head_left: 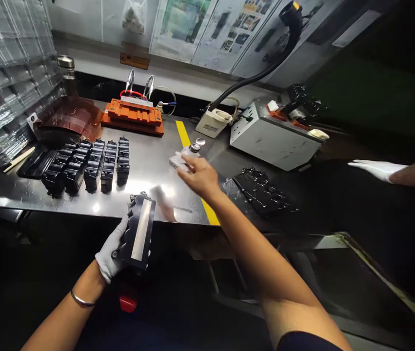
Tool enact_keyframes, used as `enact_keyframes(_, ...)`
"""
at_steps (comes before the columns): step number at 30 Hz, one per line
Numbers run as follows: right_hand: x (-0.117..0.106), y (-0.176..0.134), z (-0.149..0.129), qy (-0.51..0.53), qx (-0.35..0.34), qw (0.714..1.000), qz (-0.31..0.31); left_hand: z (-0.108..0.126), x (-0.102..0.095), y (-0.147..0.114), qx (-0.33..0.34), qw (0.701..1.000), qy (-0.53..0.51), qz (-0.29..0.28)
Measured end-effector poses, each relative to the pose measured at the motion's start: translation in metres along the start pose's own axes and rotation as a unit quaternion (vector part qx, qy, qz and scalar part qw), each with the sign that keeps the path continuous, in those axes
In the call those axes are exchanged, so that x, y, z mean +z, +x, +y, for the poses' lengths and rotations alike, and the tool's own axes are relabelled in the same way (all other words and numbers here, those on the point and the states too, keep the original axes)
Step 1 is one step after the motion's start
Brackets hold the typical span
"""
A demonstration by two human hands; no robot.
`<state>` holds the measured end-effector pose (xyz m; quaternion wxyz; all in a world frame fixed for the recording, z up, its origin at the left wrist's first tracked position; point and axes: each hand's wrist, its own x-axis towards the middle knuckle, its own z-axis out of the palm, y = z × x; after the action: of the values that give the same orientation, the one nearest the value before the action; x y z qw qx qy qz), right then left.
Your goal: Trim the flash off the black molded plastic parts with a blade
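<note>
My left hand [110, 253], in a white glove, grips a black plastic housing [128, 243] with scalloped edges just off the bench's front edge. A pale, shiny strip [142, 231] runs along the housing's upward face. Over the bench, beside the yellow line, my bare right hand [202, 178] has its fingers closed on a white cloth [178, 160]. Right by those fingers is a small container with a round, flipped-up metal lid [200, 141]; its body is mostly hidden. Several similar black housings [92, 165] stand in a row at the left.
Behind the row sits an orange fixture [132, 117] with metal handles. A white device [214, 123], a grey metal box [275, 136] and a black part [262, 190] occupy the right side. Wrapped trays [9, 73] are stacked at left. Another person's gloved hand [375, 169] shows far right.
</note>
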<state>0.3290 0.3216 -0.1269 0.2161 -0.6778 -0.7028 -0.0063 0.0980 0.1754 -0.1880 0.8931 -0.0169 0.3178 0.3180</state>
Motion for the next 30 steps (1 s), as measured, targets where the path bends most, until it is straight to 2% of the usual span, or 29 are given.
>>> enact_keyframes(2, 0.011, -0.048, -0.019, 0.064, -0.109, 0.989, -0.08, 0.0, 0.001, 0.0, 0.004, 1.0, 0.002, 0.007)
enact_keyframes(3, 0.016, -0.069, -0.026, 0.075, -0.142, 0.982, -0.103, 0.0, 0.002, 0.0, 0.008, 1.0, 0.004, 0.015)
enact_keyframes(5, 0.023, -0.099, -0.034, 0.088, -0.129, 0.982, -0.102, -0.001, 0.003, 0.001, 0.017, 0.999, 0.007, 0.033)
enact_keyframes(7, 0.027, -0.112, -0.039, 0.082, -0.084, 0.99, -0.084, -0.003, 0.004, 0.002, 0.027, 0.999, 0.008, 0.045)
enact_keyframes(9, 0.031, -0.112, -0.045, 0.073, -0.064, 0.993, -0.073, -0.004, 0.005, 0.003, 0.036, 0.998, 0.01, 0.045)
enact_keyframes(12, 0.039, -0.103, -0.052, 0.096, -0.082, 0.989, -0.074, -0.003, 0.005, 0.002, 0.044, 0.998, 0.015, 0.033)
enact_keyframes(17, 0.043, -0.108, -0.049, 0.109, -0.02, 0.992, -0.061, -0.001, 0.008, 0.0, 0.026, 0.999, 0.004, 0.025)
enact_keyframes(20, 0.037, -0.119, -0.051, 0.103, -0.074, 0.989, -0.074, -0.001, 0.007, 0.003, 0.061, 0.998, -0.022, 0.015)
enact_keyframes(22, 0.036, -0.119, -0.052, 0.124, -0.083, 0.985, -0.081, -0.001, 0.005, 0.005, 0.071, 0.997, -0.011, 0.007)
enact_keyframes(26, 0.039, -0.112, -0.05, 0.149, 0.008, 0.987, -0.066, 0.001, 0.001, 0.006, 0.033, 0.998, 0.052, 0.011)
enact_keyframes(30, 0.041, -0.116, -0.049, 0.116, -0.01, 0.992, -0.056, 0.002, 0.002, 0.006, 0.028, 0.999, 0.028, 0.018)
